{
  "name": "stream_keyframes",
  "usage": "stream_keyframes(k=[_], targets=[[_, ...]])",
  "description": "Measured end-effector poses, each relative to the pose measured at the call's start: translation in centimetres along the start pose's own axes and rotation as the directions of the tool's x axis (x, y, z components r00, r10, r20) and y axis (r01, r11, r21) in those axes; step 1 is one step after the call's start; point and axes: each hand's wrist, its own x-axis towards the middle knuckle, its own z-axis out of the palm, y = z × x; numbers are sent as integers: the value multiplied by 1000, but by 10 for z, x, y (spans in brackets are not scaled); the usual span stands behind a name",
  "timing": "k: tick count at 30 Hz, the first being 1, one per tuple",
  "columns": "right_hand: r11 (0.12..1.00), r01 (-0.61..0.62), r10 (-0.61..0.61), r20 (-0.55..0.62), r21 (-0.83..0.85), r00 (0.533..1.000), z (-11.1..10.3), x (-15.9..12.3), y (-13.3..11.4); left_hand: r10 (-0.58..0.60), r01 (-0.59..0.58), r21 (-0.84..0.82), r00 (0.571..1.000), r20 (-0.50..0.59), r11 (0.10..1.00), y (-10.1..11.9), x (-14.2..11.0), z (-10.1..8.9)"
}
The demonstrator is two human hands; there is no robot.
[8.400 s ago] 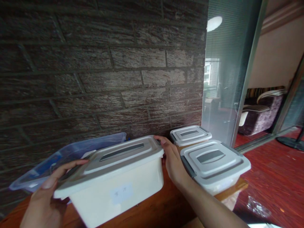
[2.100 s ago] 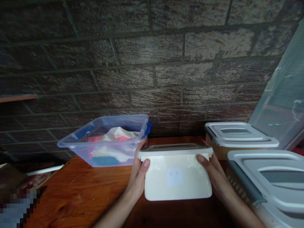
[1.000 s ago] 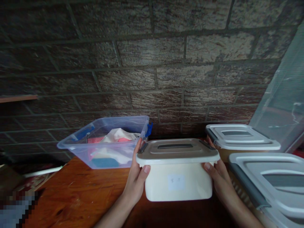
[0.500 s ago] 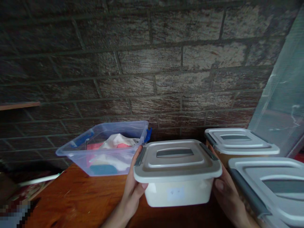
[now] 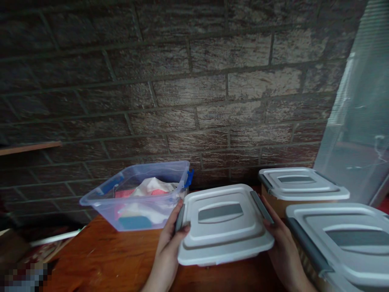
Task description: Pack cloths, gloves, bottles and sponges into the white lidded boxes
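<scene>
While the left grip clasps the lidded box, the right grip holds opposite.

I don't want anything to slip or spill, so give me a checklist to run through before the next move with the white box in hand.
1. Left grip on the white box: ok, at its left end, thumb on the lid's rim.
2. Right grip: ok, at the opposite end, by the grey clip.
3. Lid on the white box: ok, in place; whether the clips are latched, cannot tell.
4. Base resting on the table: cannot tell, the lid hides it.
5. Clear bin covered: not ok, its top is open.
6. Lids on the rear box and front box to the right: ok, both on.
</scene>
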Motion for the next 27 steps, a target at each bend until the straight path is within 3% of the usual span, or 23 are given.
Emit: stream_keyframes(k=[12, 27], targets=[[947, -29, 7, -70, -321, 998, -9, -15, -3, -132, 133, 2, 990, -45, 991, 25, -8, -6], [954, -56, 44, -45, -293, 998, 3, -18, -19, -161, 161, -2, 986, -31, 987, 25, -11, -11]])
